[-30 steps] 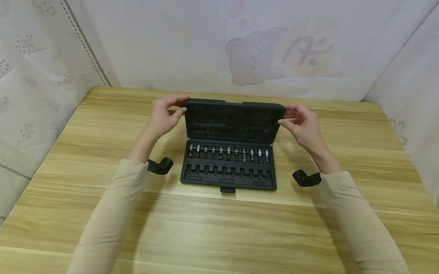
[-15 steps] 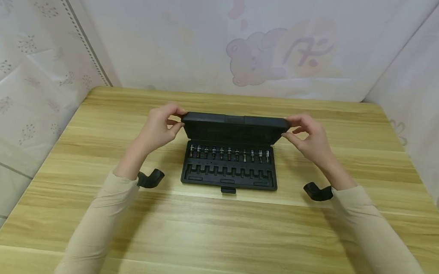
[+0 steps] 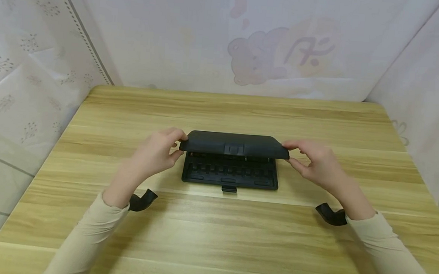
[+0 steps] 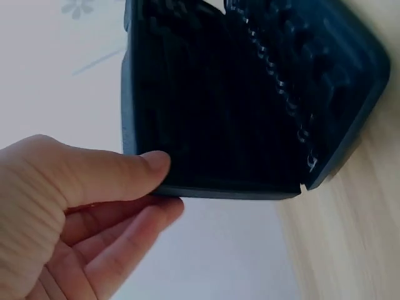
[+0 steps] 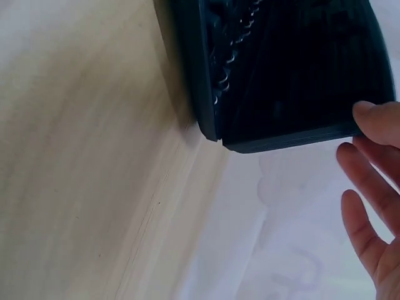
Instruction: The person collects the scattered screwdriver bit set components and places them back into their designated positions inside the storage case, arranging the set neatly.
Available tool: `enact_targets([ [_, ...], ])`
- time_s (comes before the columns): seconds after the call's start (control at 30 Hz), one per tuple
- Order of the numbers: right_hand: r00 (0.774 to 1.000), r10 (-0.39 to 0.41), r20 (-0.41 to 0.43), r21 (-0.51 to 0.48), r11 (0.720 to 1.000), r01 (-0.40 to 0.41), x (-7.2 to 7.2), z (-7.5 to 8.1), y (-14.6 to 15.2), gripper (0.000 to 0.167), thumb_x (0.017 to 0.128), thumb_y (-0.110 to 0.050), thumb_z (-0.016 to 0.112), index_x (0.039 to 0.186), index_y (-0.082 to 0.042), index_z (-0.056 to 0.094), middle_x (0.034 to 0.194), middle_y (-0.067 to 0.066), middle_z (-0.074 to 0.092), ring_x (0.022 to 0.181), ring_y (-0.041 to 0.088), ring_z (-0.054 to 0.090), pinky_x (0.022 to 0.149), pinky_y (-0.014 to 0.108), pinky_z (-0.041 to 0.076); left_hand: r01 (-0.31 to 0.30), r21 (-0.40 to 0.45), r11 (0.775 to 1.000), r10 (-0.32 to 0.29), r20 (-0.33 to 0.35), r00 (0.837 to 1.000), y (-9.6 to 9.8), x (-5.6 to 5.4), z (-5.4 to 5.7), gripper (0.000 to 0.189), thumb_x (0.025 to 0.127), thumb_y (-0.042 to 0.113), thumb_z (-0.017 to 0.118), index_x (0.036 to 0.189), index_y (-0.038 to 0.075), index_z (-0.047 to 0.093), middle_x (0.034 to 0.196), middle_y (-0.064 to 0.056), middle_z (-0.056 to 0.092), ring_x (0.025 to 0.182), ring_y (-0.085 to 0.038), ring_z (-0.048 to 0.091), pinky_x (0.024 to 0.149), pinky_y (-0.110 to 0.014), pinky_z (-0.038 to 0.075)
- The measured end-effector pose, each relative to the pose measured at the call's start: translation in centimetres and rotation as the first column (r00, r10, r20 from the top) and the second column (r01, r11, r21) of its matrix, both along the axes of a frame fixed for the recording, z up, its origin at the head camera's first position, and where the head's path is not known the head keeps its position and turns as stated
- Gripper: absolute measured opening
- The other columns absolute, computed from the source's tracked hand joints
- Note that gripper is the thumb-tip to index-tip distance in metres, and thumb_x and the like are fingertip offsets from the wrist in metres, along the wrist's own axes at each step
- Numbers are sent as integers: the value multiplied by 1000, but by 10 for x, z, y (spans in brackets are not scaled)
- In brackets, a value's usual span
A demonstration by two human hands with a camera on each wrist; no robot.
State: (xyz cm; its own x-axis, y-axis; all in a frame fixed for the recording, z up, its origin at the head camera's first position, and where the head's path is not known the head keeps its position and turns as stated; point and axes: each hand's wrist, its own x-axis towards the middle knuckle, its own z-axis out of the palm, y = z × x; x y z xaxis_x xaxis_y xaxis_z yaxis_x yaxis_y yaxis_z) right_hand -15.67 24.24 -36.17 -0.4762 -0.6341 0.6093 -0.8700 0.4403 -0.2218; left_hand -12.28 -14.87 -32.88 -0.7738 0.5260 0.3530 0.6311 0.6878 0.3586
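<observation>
A black plastic socket case [image 3: 229, 181] lies on the table with its lid [image 3: 219, 142] tilted forward, part way down over the tray. My left hand [image 3: 160, 151] pinches the lid's left front corner between thumb and fingers. At the opposite corner, my right hand [image 3: 312, 161] pinches the lid in the same manner. Shiny metal bit sockets [image 4: 281, 87] stand in a row along the hinge side in the left wrist view. From the head view the lid hides nearly all of them. The front row of tray slots shows below the lid's edge, and a latch tab [image 3: 229, 189] sticks out in front.
The case rests on a wood-grain table [image 3: 227, 241]. A pale printed cloth [image 3: 173, 34] hangs behind the table and along both sides. Black curved wrist mounts [image 3: 142, 200] extend inward from both wrists.
Both hands have brought the lid forward and down from nearly upright, covering the socket row in the head view. The forearms have drawn back towards the person; the base has stayed put.
</observation>
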Motion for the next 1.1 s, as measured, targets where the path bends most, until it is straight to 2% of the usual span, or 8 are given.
enact_targets([
  [0.1, 1000, 7, -17, 36, 999, -6, 7, -1, -1, 43, 96, -37, 46, 107, -1, 65, 100, 11, 68, 85, 26, 65, 69, 37, 50, -7, -60, 998, 4, -51, 999, 2, 8, -3, 29, 73, -4, 75, 99, -3, 60, 97, -15, 64, 74, -26, 65, 63, -33, 53],
  [0.43, 999, -19, -51, 167, 986, 27, 37, -10, -12, 46, 98, -41, 42, 101, -1, 64, 100, 13, 68, 84, 29, 66, 67, 44, 53, -51, -183, 982, 19, -174, 985, 13, 36, -26, 21, 73, -2, 76, 86, -1, 59, 80, -9, 57, 63, -20, 56, 49, -26, 46],
  [0.57, 998, -32, -47, 200, 979, 41, 45, -13, -19, 48, 100, -40, 35, 99, -1, 63, 100, 15, 67, 83, 30, 66, 66, 44, 53, -63, -211, 976, 16, -216, 976, 15, 41, -37, 19, 71, -4, 76, 81, 0, 60, 76, -8, 55, 65, -22, 56, 51, -27, 48],
  [0.7, 998, -51, -31, 250, 967, 57, 51, -16, -22, 49, 101, -40, 32, 97, -1, 63, 100, 15, 67, 85, 31, 66, 67, 45, 53, -65, -214, 975, 18, -214, 977, 18, 43, -44, 18, 70, -5, 76, 78, 0, 61, 73, -9, 55, 65, -23, 56, 52, -29, 49],
  [0.8, 996, -85, -7, 314, 946, 83, 55, -16, -25, 33, 97, -33, 51, 97, -2, 63, 101, 15, 66, 87, 30, 66, 69, 46, 53, -77, -228, 971, 29, -206, 978, 20, 45, -47, 15, 71, -8, 72, 75, -1, 60, 70, -9, 53, 62, -22, 55, 48, -28, 48],
  [0.87, 993, -119, 16, 363, 926, 105, 58, -14, -28, 25, 89, -25, 64, 98, -2, 63, 102, 15, 66, 89, 30, 65, 71, 46, 52, -91, -245, 965, 41, -201, 979, 23, 46, -47, 14, 72, -11, 69, 73, -1, 59, 69, -9, 52, 60, -21, 54, 46, -28, 47],
  [0.93, 986, -162, 34, 418, 899, 133, 61, -10, -32, 27, 80, -18, 73, 99, -2, 64, 102, 15, 66, 90, 30, 65, 72, 47, 52, -113, -274, 955, 59, -198, 979, 25, 48, -46, 14, 72, -14, 66, 73, -2, 59, 68, -9, 52, 60, -20, 54, 45, -27, 46],
  [1.1, 963, -264, 48, 516, 833, 202, 67, -1, -47, 31, 79, -20, 75, 102, -2, 63, 100, 12, 65, 90, 30, 64, 74, 46, 50, -157, -369, 916, 83, -210, 974, 33, 52, -43, 14, 73, -13, 69, 76, -2, 60, 69, -10, 52, 58, -18, 53, 44, -25, 46],
])
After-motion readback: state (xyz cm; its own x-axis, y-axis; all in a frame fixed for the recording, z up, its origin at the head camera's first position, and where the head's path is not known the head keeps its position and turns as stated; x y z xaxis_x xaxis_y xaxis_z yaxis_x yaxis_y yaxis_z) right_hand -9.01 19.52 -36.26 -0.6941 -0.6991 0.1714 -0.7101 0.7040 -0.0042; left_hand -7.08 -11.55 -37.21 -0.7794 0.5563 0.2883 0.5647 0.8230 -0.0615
